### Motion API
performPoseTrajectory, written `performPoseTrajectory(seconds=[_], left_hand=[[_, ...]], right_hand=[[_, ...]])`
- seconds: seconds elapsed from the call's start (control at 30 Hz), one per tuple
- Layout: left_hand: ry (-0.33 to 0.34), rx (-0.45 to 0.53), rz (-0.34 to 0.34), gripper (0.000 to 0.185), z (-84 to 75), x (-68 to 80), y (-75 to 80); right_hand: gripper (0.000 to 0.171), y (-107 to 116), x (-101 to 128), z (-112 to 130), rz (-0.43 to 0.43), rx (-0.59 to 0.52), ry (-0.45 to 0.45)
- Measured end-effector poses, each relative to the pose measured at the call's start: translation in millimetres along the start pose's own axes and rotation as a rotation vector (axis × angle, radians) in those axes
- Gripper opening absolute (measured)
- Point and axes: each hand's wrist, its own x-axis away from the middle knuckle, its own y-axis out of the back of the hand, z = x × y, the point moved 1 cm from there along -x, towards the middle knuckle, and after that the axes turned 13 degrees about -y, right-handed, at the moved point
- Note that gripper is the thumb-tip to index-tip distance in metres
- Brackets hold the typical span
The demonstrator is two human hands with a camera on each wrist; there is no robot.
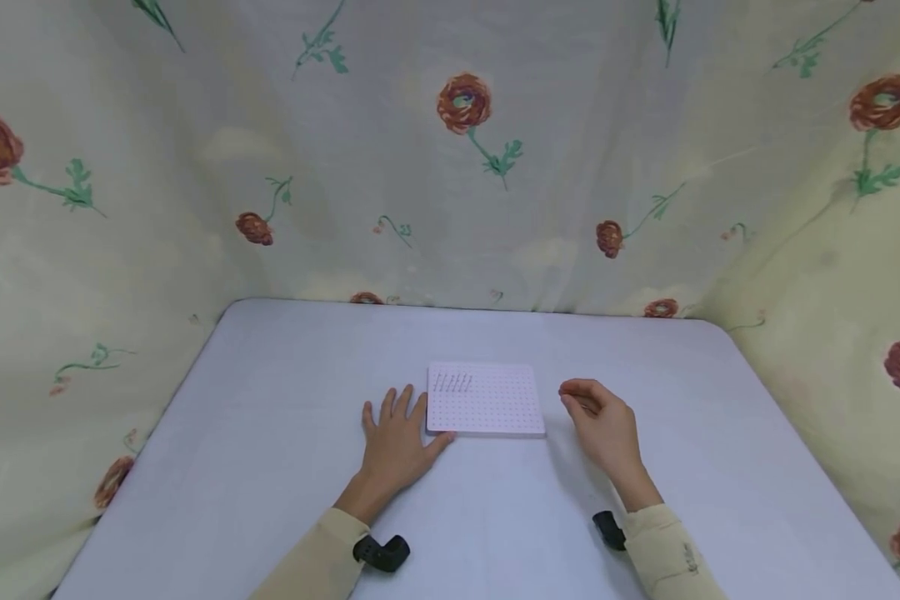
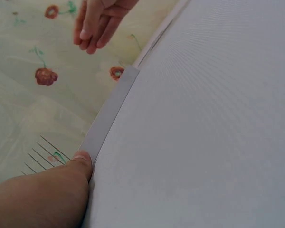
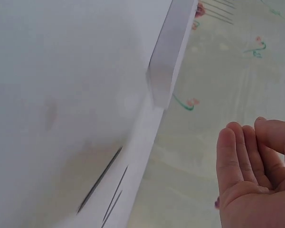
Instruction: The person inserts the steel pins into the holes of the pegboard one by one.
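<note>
A white pegboard (image 1: 487, 404) dotted with small holes lies flat at the middle of the table. Several thin dark pins (image 1: 452, 382) stand in a row at its far left corner. My left hand (image 1: 393, 437) lies flat on the table to the board's left. Its thumb (image 2: 78, 164) touches the board's near left edge (image 2: 107, 118). My right hand (image 1: 596, 417) hovers just right of the board with fingers loosely curled. In the right wrist view its palm (image 3: 251, 175) shows nothing in it. The board's side (image 3: 168, 61) is a short way from those fingers.
The pale table (image 1: 270, 467) has rounded far corners. Floral cloth (image 1: 465, 167) hangs close behind it and on both sides. A few thin dark lines (image 3: 102, 187) show low in the right wrist view; what they are I cannot tell. Black wrist mounts (image 1: 381, 552) sit on both sleeves.
</note>
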Motion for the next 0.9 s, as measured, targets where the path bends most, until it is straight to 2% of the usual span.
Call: performPoseTrajectory(seconds=[0.23, 0.37, 0.6, 0.7, 0.9], left_hand=[[0.010, 0.001, -0.002, 0.082, 2.9, -0.2, -2.5], [0.009, 0.011, -0.002, 0.083, 3.0, -1.1, -4.1], [0.006, 0.007, 0.000, 0.083, 2.1, -2.5, -3.7], [0.005, 0.006, -0.005, 0.082, 1.6, -2.8, -2.5], [0.002, 0.012, -0.011, 0.082, -1.4, -0.8, -1.8]], right_hand=[[0.027, 20, 9, -14, 0.006, -0.031, -0.026], [0.034, 32, 16, -20, 0.011, -0.010, 0.005], [0.047, 51, 25, -33, 0.014, 0.087, 0.089], [0.057, 57, 25, -41, 0.047, 0.141, 0.067], [0.077, 65, 24, -59, 0.175, 0.288, -0.033]])
